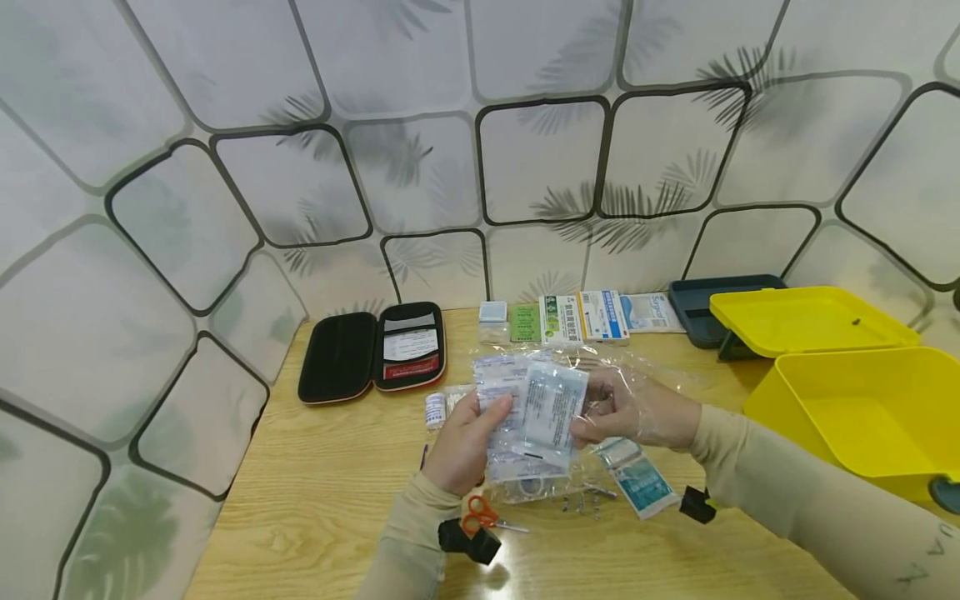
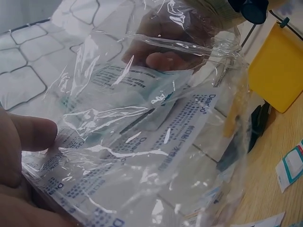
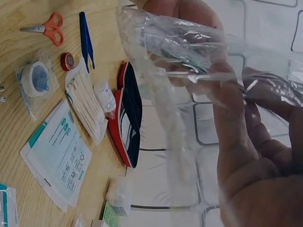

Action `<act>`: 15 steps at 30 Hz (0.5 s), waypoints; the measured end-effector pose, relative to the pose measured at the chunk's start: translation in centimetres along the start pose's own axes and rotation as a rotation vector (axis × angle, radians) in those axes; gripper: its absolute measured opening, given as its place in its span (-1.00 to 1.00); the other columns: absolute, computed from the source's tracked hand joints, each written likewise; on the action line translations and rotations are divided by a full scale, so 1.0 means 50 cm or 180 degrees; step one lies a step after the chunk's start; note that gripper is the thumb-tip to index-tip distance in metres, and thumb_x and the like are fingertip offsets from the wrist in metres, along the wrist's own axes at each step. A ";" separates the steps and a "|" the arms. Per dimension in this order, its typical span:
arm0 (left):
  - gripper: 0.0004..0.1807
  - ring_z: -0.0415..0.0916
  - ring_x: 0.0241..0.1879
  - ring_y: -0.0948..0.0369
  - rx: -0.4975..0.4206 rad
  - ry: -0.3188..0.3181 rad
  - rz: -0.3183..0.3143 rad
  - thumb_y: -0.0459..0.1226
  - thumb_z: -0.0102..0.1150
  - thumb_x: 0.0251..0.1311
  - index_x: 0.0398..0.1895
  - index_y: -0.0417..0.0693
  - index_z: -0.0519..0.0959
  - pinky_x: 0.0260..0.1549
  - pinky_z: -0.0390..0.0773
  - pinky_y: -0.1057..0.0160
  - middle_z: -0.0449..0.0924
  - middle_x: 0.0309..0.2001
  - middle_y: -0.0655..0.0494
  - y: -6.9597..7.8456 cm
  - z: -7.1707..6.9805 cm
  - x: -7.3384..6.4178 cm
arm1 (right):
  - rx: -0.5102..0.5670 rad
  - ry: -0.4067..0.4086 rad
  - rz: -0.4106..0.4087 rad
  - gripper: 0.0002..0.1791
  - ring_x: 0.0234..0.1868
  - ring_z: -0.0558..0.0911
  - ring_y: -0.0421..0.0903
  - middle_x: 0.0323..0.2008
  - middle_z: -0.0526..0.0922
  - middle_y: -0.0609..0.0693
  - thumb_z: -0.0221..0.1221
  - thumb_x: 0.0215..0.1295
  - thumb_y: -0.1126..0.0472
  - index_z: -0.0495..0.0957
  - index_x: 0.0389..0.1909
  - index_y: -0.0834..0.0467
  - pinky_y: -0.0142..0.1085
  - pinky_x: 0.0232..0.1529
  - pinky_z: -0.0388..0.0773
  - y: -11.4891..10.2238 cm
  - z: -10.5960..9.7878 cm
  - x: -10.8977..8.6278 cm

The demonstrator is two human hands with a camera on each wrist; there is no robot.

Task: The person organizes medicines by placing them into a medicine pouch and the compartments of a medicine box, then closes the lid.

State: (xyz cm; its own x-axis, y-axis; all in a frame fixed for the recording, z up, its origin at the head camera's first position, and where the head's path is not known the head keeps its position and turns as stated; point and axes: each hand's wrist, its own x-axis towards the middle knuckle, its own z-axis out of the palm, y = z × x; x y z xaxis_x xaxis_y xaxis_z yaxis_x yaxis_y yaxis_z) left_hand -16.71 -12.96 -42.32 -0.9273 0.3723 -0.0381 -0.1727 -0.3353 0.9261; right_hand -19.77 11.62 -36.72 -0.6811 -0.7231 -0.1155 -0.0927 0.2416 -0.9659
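Observation:
Over the table my left hand [image 1: 459, 446] grips a clear plastic bag [image 2: 94, 113] by its side, thumb across the front. Inside the bag lie white strips with blue print [image 2: 187, 132], likely wrapped adhesive bandages. My right hand [image 1: 637, 408] shows through the bag's film and pinches a flat white packet with dark print [image 1: 553, 408] by its edge. That packet overlaps the strips in the head view. Just below the hands on the table are orange-handled scissors [image 1: 480, 512], small metal pins [image 1: 581, 504] and a teal-and-white packet [image 1: 637, 479].
A black zip case [image 1: 337, 358] lies unfolded at the back left. Medicine boxes [image 1: 581, 317] line the wall. The yellow box [image 1: 885, 408] stands at right, beside a dark blue tray [image 1: 692, 312]. Cotton swabs [image 3: 86, 101], tape [image 3: 35, 79] and blue tweezers [image 3: 85, 42] lie on the table.

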 end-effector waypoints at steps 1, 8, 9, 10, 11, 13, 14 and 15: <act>-0.51 0.62 -0.10 0.09 -0.0018 0.0008 0.0009 -0.12 -0.04 0.42 0.29 -0.21 0.32 -0.11 0.62 0.09 0.61 -0.03 -0.10 0.000 0.001 0.000 | 0.0014 0.0006 0.0008 -0.51 -0.20 0.70 0.10 -0.09 0.66 0.18 0.24 0.28 0.20 0.40 0.18 0.30 -0.15 -0.19 0.66 0.000 0.001 0.000; -0.50 0.63 -0.12 0.06 -0.0085 0.0173 0.0072 -0.05 -0.03 0.41 0.21 -0.23 0.37 -0.15 0.62 0.07 0.63 -0.07 -0.11 0.006 0.004 -0.003 | -0.0577 0.0216 0.0085 -0.64 -0.34 0.69 0.01 -0.22 0.68 0.04 0.27 0.25 0.18 0.52 0.03 0.20 -0.22 -0.35 0.66 -0.005 0.025 0.000; -0.51 0.63 -0.13 0.05 -0.0094 0.0218 0.0080 -0.04 -0.02 0.40 0.20 -0.22 0.38 -0.16 0.63 0.06 0.64 -0.08 -0.11 0.006 0.004 -0.004 | -0.0670 0.0258 0.0119 -0.66 -0.36 0.68 -0.02 -0.24 0.67 0.01 0.28 0.24 0.17 0.53 0.01 0.17 -0.24 -0.37 0.65 -0.006 0.030 -0.001; -0.51 0.64 -0.15 0.05 -0.0107 0.0257 0.0086 -0.03 -0.01 0.39 0.18 -0.22 0.39 -0.18 0.63 0.07 0.64 -0.10 -0.10 0.007 0.004 -0.004 | -0.0754 0.0314 0.0132 -0.68 -0.38 0.68 -0.05 -0.28 0.67 -0.01 0.29 0.22 0.16 0.55 -0.03 0.16 -0.25 -0.39 0.65 -0.007 0.034 -0.001; -0.51 0.63 -0.15 0.06 -0.0155 0.0276 0.0090 -0.03 0.00 0.38 0.18 -0.20 0.39 -0.18 0.63 0.07 0.65 -0.11 -0.09 0.007 0.004 -0.005 | -0.0802 0.0344 0.0109 -0.69 -0.39 0.68 -0.06 -0.30 0.68 -0.01 0.30 0.21 0.16 0.55 -0.06 0.17 -0.24 -0.40 0.65 -0.008 0.038 -0.001; -0.52 0.63 -0.16 0.08 -0.0271 0.0260 0.0087 -0.04 0.04 0.37 0.17 -0.19 0.38 -0.19 0.63 0.08 0.65 -0.13 -0.05 0.007 0.006 -0.006 | -0.0688 0.0390 0.0154 -0.65 -0.37 0.69 -0.06 -0.28 0.69 0.03 0.30 0.21 0.17 0.54 -0.03 0.22 -0.24 -0.36 0.66 -0.011 0.043 -0.001; -0.54 0.63 -0.17 0.09 -0.0307 0.0242 0.0083 -0.06 0.05 0.36 0.16 -0.18 0.38 -0.19 0.63 0.09 0.65 -0.15 -0.02 0.007 0.006 -0.007 | -0.0601 0.0410 0.0182 -0.60 -0.35 0.70 -0.06 -0.25 0.70 0.05 0.30 0.21 0.17 0.52 0.01 0.25 -0.24 -0.33 0.66 -0.013 0.045 -0.001; -0.56 0.63 -0.17 0.10 -0.0337 0.0215 0.0083 -0.09 0.06 0.36 0.16 -0.17 0.38 -0.19 0.63 0.09 0.65 -0.15 0.00 0.006 0.006 -0.007 | -0.0531 0.0435 0.0204 -0.57 -0.33 0.70 -0.05 -0.23 0.69 0.08 0.30 0.21 0.17 0.50 0.05 0.28 -0.26 -0.29 0.66 -0.015 0.046 -0.002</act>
State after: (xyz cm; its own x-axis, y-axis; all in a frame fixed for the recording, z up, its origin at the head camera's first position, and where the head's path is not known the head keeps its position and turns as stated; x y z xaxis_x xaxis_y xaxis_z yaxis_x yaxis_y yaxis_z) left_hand -16.36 -12.93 -41.89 -0.9516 0.3043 -0.0429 -0.1789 -0.4351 0.8824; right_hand -17.97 10.02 -36.52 -0.7804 -0.6112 -0.1320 -0.1571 0.3960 -0.9047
